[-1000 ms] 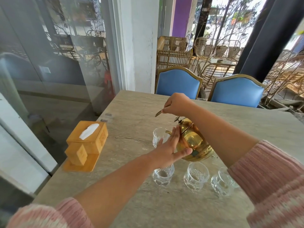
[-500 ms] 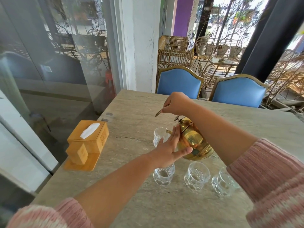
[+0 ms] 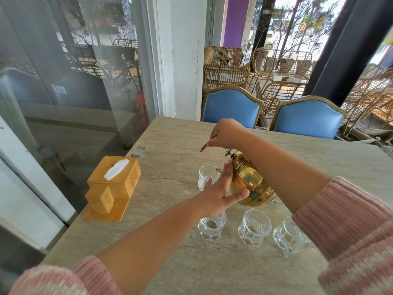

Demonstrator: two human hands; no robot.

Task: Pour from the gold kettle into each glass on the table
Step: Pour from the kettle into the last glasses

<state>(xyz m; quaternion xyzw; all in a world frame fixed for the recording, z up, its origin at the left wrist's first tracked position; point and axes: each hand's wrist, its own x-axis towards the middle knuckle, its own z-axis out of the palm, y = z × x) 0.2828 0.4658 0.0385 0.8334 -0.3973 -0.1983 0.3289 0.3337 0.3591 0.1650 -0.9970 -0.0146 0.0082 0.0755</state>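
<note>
The gold kettle [image 3: 249, 182] is tilted to the left, its spout over a tall clear glass [image 3: 205, 176] in the middle of the stone table [image 3: 174, 162]. My right hand [image 3: 225, 134] grips the kettle's thin handle from above. My left hand [image 3: 221, 189] lies flat with straight fingers against the kettle's side, thumb under its belly. Three low cut glasses stand in a row nearer to me: the left one [image 3: 211, 225], partly under my left wrist, the middle one [image 3: 254, 226] and the right one [image 3: 288, 236], partly behind my right sleeve.
A wooden tissue box [image 3: 116, 177] on a wooden tray sits near the table's left edge. Two blue chairs [image 3: 230, 108] [image 3: 306, 119] stand at the far side. A glass wall runs along the left, beside a white pillar [image 3: 182, 58].
Hands and kettle hold almost the same pose over the tall glass; no clear movement shows.
</note>
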